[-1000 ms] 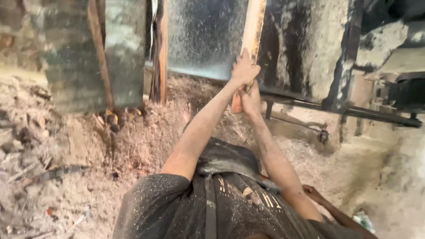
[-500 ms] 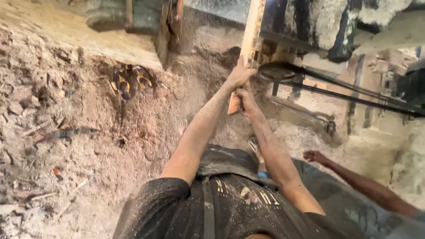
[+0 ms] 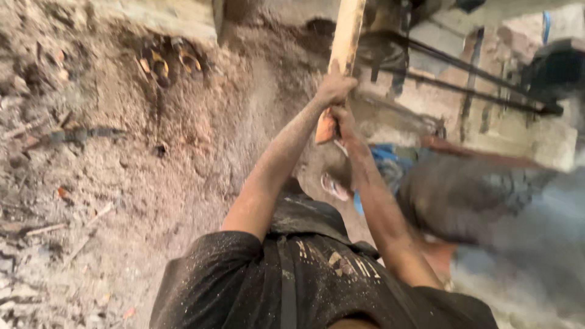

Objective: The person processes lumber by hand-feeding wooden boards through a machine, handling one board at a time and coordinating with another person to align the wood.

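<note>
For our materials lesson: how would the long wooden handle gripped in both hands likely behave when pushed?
The wooden handle looks thick and straight, so probably stiff. Its dusty surface may slip somewhat, though the left hand and right hand wrap it closely.

Counts: 1 wooden plank (image 3: 345, 42), upright, w/ 2 hands on it, left hand (image 3: 335, 88) above right hand (image 3: 342, 120). 2 dark metal rods (image 3: 469, 76) behind, approx side by side. 1 other person (image 3: 487, 207) at right, blurred. 1 bare foot (image 3: 334, 186) on dirt.
</note>
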